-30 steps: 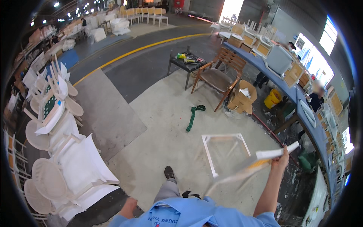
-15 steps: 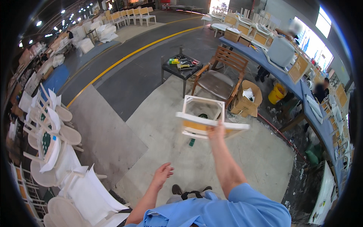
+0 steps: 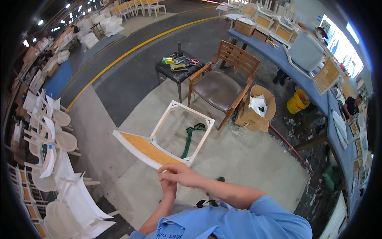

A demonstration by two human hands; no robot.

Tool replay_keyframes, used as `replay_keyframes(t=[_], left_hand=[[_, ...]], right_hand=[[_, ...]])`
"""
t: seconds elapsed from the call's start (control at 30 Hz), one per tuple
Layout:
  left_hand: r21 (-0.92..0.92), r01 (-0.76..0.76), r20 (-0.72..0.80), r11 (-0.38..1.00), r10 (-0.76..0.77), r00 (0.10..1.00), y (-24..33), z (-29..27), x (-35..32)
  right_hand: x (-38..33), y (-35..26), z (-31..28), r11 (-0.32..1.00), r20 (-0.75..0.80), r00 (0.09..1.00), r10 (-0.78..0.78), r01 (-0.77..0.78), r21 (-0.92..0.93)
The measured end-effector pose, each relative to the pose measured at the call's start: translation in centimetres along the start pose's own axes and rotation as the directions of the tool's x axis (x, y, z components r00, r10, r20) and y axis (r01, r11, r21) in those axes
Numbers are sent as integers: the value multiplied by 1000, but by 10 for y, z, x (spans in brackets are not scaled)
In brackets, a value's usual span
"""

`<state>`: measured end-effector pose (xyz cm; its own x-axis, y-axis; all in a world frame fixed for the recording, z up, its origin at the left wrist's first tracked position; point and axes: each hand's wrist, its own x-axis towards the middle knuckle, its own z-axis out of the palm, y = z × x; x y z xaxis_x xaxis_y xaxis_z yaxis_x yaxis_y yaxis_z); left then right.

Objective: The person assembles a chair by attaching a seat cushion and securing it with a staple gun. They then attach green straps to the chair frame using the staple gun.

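Note:
A white chair frame (image 3: 205,135) with an orange woven back panel (image 3: 145,149) stands before me, its seat opening bare. My right hand (image 3: 181,175) is closed, fingers curled and pressed together against my left hand at the near edge of the chair's back. What those fingers hold, if anything, is too small to make out. My left hand (image 3: 169,188) sits just below, its fingers mostly covered by the right. Through the seat opening a dark green strap (image 3: 188,141) shows on the floor.
Beyond stand a brown wooden armchair (image 3: 219,87) and a black stool (image 3: 181,73) carrying tools. A cardboard box (image 3: 254,115) and a yellow bucket (image 3: 297,101) are to the right, beside a long blue table (image 3: 294,75). Several pale chairs (image 3: 65,141) line the left. Another person (image 3: 352,105) is far right.
The chair frame has turned and moved left and nearer to me. My right hand has drawn back toward my body, and my left hand, spread before, has come up to meet it.

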<state>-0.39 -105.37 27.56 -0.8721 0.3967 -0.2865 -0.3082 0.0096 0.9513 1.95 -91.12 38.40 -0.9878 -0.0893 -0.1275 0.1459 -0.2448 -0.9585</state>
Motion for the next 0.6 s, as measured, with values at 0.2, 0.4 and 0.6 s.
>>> replay_keyframes(t=[0.2, 0.4, 0.6], left_hand=[[170, -40, -489, 985, 119, 864, 16, 30, 30], [61, 32, -440, 998, -2, 898, 91, -58, 37], [537, 244, -659, 808, 221, 718, 100, -67, 58]], right_hand=[[-70, -24, -171, 939, -299, 894, 333, -344, 16], [-59, 7, -290, 879, -404, 804, 436, -477, -1], [-102, 81, -416, 744, -516, 658, 548, -666, -59]])
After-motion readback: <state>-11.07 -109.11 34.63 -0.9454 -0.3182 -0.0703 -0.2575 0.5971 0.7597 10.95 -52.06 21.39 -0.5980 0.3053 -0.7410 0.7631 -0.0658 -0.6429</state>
